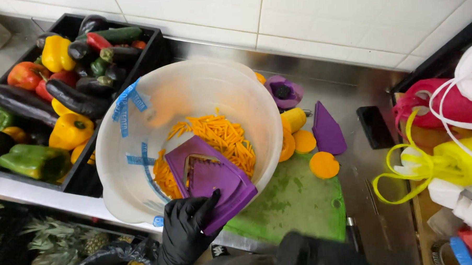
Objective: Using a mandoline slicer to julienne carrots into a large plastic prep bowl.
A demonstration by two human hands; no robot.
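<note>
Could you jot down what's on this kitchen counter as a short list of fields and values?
Left hand: black glove, gripping the purple slicer
Right hand: only a dark shape at the bottom edge, unclear
Bowl: translucent white, holds orange vegetable strips
Cutting board: green, with orange rounds beside the bowl
Crate: black, peppers and aubergines
Surface: steel counter

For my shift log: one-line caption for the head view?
Gloved left hand holds a purple slicer over a bowl of orange shreds, beside a green board.
</note>
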